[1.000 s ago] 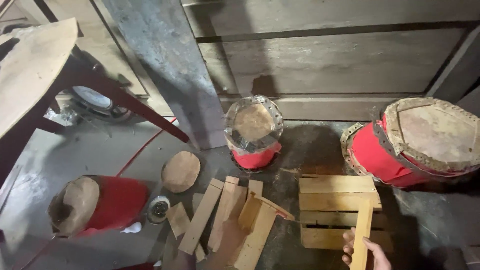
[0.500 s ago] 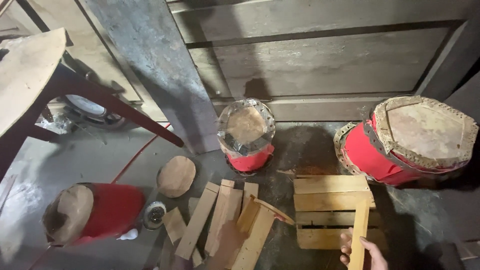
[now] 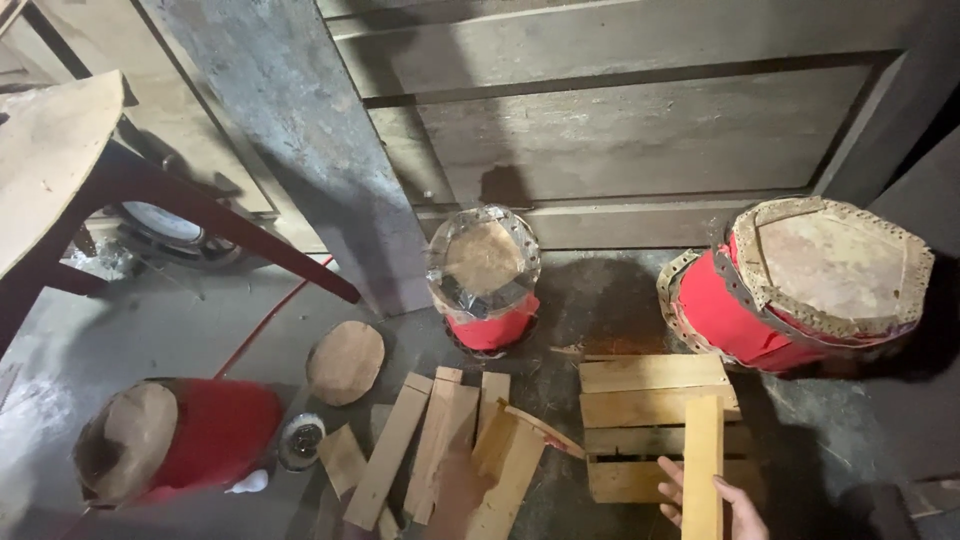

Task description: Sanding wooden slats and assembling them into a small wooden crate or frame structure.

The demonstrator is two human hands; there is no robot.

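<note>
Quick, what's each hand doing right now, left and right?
Left hand: not in view.
Right hand: closed around an upright wooden slat, held over the slatted wooden pallet.

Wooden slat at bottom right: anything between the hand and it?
Nothing visible. The right hand is already on the upright wooden slat, fingers wrapped at its left edge. The slat stands over the slatted wooden crate. The left hand is out of view.
</note>
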